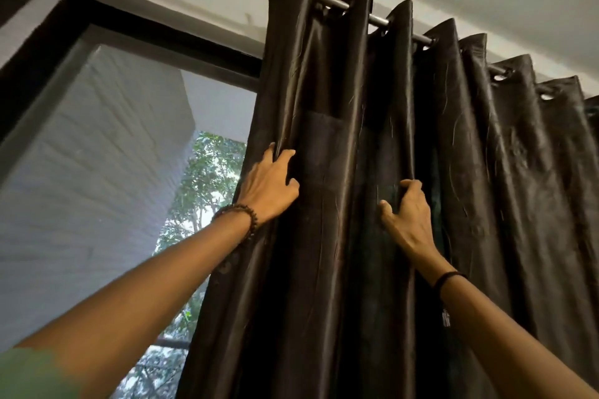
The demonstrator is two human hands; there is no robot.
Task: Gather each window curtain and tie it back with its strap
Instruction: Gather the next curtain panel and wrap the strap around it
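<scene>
Two bare arms reached up from the bottom of the view, a beaded bracelet (238,217) on the left wrist and a thin black band (449,277) on the right. The left hand (269,186) gripped a fold at the open edge of the dark satin curtain (340,236). The right hand (406,217), a few pleats to its right and well apart from it, curled its fingers round another fold. Above both hands the cloth hung by eyelets (500,77) from a metal rod (377,20); right of the right hand it spread in loose pleats. Left of the left hand, the window (168,39) showed a pale wall (97,155) and trees (207,178). Gathering appeared barely begun; no strap was in view and nothing was tied. A small white mark (446,317) on the right forearm could not be read; no other writing showed.
</scene>
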